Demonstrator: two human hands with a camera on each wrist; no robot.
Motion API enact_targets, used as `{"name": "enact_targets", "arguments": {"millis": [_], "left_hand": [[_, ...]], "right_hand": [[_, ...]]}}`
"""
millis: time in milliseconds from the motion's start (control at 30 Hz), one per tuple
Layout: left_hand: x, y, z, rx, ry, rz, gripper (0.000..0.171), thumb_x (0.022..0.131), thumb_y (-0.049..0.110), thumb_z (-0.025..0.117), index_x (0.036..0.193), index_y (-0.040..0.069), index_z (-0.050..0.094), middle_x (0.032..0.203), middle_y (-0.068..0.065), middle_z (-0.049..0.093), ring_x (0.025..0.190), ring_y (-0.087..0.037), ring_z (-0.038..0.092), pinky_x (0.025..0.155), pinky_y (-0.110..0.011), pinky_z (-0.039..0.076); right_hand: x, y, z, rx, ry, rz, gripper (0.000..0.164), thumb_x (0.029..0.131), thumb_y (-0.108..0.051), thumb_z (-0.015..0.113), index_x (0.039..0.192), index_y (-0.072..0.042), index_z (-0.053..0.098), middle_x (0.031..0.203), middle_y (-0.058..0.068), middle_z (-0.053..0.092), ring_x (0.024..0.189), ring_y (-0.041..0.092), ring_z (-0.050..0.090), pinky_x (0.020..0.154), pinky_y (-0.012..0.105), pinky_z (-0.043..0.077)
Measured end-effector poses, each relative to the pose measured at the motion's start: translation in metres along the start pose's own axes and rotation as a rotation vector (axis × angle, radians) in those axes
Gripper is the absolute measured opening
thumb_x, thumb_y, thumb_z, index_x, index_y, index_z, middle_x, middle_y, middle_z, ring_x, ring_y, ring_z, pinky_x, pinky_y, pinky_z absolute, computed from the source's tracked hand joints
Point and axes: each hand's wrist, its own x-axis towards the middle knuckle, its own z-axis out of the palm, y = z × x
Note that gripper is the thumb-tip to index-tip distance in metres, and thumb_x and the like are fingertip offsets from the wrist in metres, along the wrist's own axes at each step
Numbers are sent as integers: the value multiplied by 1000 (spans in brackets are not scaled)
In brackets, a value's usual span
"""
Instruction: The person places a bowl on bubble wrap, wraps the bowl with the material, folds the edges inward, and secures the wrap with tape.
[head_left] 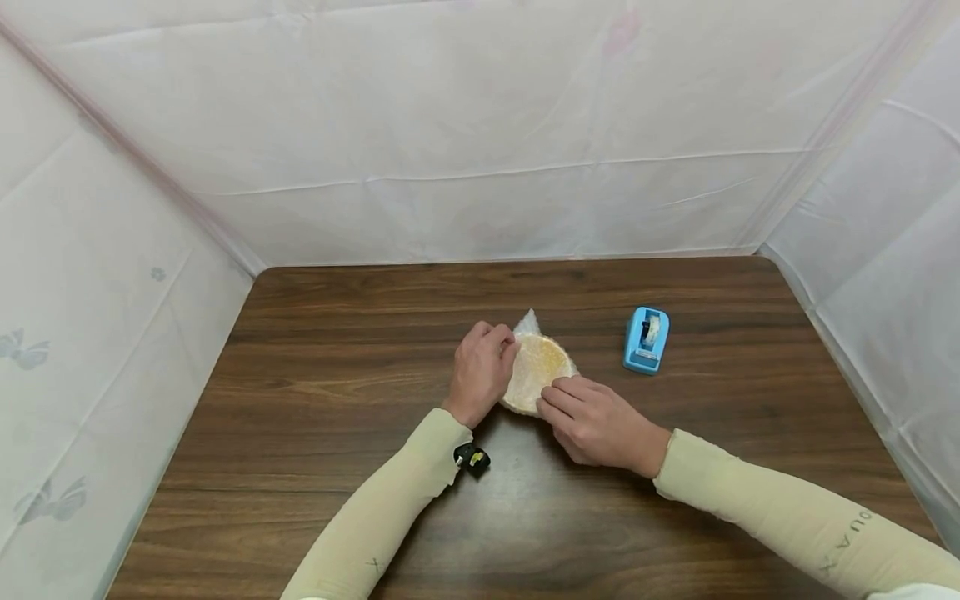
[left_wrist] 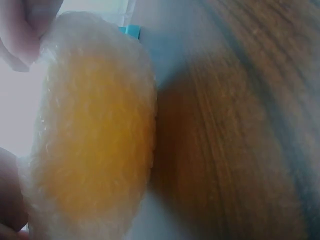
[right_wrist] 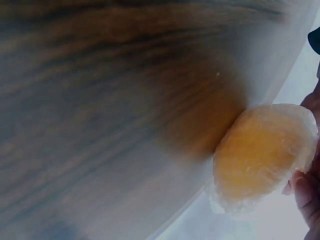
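Observation:
A round yellow bowl-like thing wrapped in bubble wrap [head_left: 536, 367] lies between my hands over the table, its lower side rounded in both wrist views. A pointed corner of the wrap [head_left: 529, 321] sticks up at its far side. My left hand [head_left: 478, 373] pinches the wrap at the upper left edge. At the lower right edge my right hand [head_left: 600, 423] grips the wrapped thing with curled fingers. The right wrist view shows a thumb [right_wrist: 305, 192] against the wrap [right_wrist: 257, 155]. Through the cloudy wrap, the inner thing's exact kind is hidden.
A light blue tape dispenser [head_left: 636, 342] with a roll of tape stands to the right, beyond my right hand. The dark wood table [head_left: 337, 350] has white sheeting [head_left: 480, 208] along its back and sides. A small black camera [head_left: 472, 458] is on my left wrist.

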Motion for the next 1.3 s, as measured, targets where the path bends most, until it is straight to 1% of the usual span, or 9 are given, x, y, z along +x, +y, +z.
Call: {"name": "enact_targets", "arguments": {"millis": [100,200,500,667,767,900,1033,1167,1300], "left_hand": [[1,1,1,1,-2,-8,10,98,18,73,93,9,74,91,-9,68,82,-25,67,74,-42,57],[1,1,1,-3,5,-20,10,97,17,74,92,9,74,91,-9,68,82,-25,68,74,-43,57],[1,3,2,-58,0,-77,8,96,17,74,95,10,70,90,-7,65,80,-23,63,72,-41,54],[-1,2,3,-79,32,-71,13,94,15,76,91,11,64,85,-6,61,75,-21,58,67,-38,49],[-1,2,2,-83,53,-61,13,92,14,77,88,10,66,86,-7,63,76,-22,60,68,-39,51],[-1,2,-2,-95,41,-72,12,94,20,77,92,9,76,94,-9,68,80,-23,66,73,-41,55],[-3,1,-10,-105,1,-20,23,101,22,68,98,3,81,100,-12,64,85,-27,63,75,-41,54],[-5,-2,-17,-95,-47,87,22,100,9,60,102,0,80,102,-13,59,90,-30,55,80,-42,50],[-7,-3,-24,-71,-82,158,19,99,7,62,106,2,79,105,-11,61,93,-29,54,83,-40,50]], "right_hand": [[-2,1,1,20,-18,21,25,98,-21,69,114,-4,75,106,6,75,99,20,68,90,34,58],[-5,2,3,25,-18,36,27,95,-22,75,116,-5,75,106,5,77,99,20,68,87,34,56],[-6,11,12,130,-16,66,15,92,-16,77,106,-10,76,99,1,78,97,18,67,86,34,54],[-5,12,14,153,-18,64,11,93,-14,75,104,-11,76,98,-1,78,96,17,66,87,34,54],[-4,13,14,159,-18,61,10,94,-14,75,103,-11,76,97,-1,77,96,17,66,88,34,53],[-4,14,13,171,-31,69,10,94,-14,75,103,-12,76,98,-2,77,96,16,66,88,33,53],[-4,14,13,179,-36,70,11,93,-14,76,104,-12,77,98,-3,78,96,15,66,88,33,54],[-4,16,14,180,-17,57,12,91,-12,78,103,-11,77,98,-2,78,95,16,66,87,34,53],[-4,17,14,192,-14,54,12,91,-12,78,103,-11,77,98,-2,78,95,16,66,88,34,53]]}}
